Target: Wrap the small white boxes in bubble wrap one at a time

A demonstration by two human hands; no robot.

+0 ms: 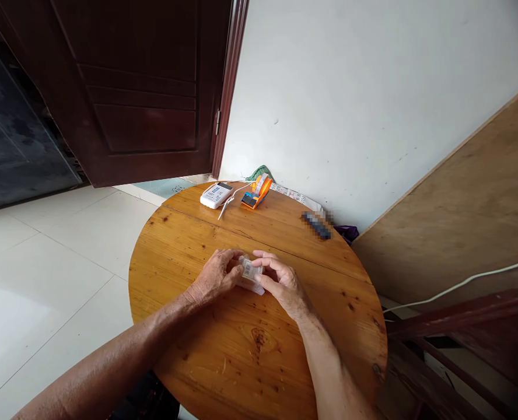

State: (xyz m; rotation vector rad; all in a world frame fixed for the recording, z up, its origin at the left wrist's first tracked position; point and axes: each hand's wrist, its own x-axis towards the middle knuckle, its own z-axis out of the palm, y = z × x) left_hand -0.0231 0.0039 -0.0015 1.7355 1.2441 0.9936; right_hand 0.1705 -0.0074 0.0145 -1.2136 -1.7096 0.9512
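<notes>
Near the middle of the round wooden table (224, 361) lies a small, pale, clear-wrapped packet (252, 270) with printed marks on its top. My left hand (219, 270) grips its left side, thumb against the near edge and fingers curled over the far one. From the right, my right hand (283, 283) holds the packet with its thumb and bent fingers. Parts of the packet are covered by my fingertips, and what is inside the wrapping cannot be made out.
Toward the table's back stand a white device (216, 196) with a cable (226, 207) and an orange tape dispenser (259, 191). A dark, blurred object (317, 225) lies at the right back. Behind are a white wall (350, 93) and a dark red door (154, 87); a wooden board (460, 204) leans at right.
</notes>
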